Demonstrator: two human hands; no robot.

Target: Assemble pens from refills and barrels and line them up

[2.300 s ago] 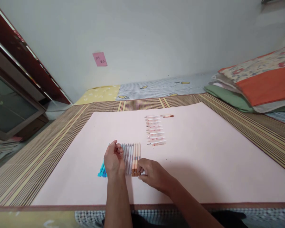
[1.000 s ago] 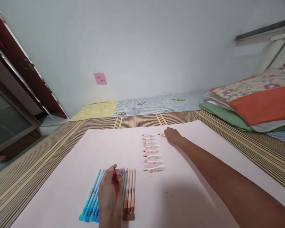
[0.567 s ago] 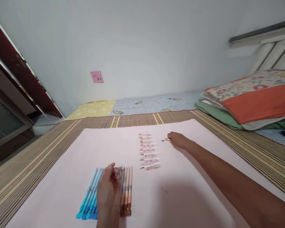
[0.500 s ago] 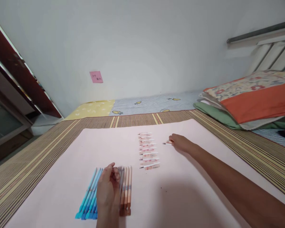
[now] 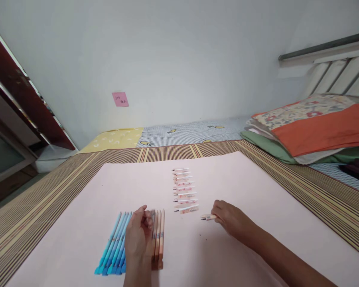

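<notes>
My left hand rests over the middle of a row of pens, its fingers loosely curled and nothing visible in them. To its left lie several blue pens; to its right are several brown-orange pens. Part of the row is hidden under the hand and wrist. My right hand is closed on short slim pencils with dark tips pointing left; how many I cannot tell. Left of it, a column of slim white and pink-patterned pencils lies on the pink sheet.
The sheet lies on a striped mat. A folded bedding pile is at the right, against a white slatted headboard. A pink note is stuck to the wall. Small dark specks dot the sheet.
My right hand has moved nearer to me with the pencils, from beside the column's upper part to beside its lower end. My left hand stays nearly still.
</notes>
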